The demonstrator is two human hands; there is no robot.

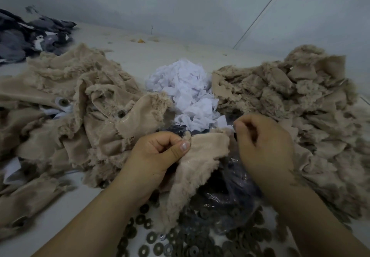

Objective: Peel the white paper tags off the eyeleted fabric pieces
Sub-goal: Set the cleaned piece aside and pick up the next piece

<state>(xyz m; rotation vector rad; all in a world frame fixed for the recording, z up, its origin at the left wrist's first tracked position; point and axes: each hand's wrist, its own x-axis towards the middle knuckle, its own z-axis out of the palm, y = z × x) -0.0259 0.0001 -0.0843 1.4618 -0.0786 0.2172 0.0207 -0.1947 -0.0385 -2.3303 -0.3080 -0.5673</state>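
Note:
A frayed beige fabric piece (200, 160) hangs between my hands at the centre. My left hand (158, 154) pinches its left edge between thumb and curled fingers. My right hand (264, 142) is curled at the piece's upper right corner, its fingertips pinched together there; whether a white tag sits between them is hidden. Behind the hands lies a heap of crumpled white paper tags (188, 94). A pile of beige pieces with eyelets and white tags showing (80, 104) spreads to the left. Another beige pile (300, 104) rises on the right.
Several loose dark metal eyelet rings (180, 242) lie on the table near me, beside a clear plastic bag of rings (230, 192). Dark grey fabric scraps (30, 34) sit at the far left. A pale wall stands behind the table.

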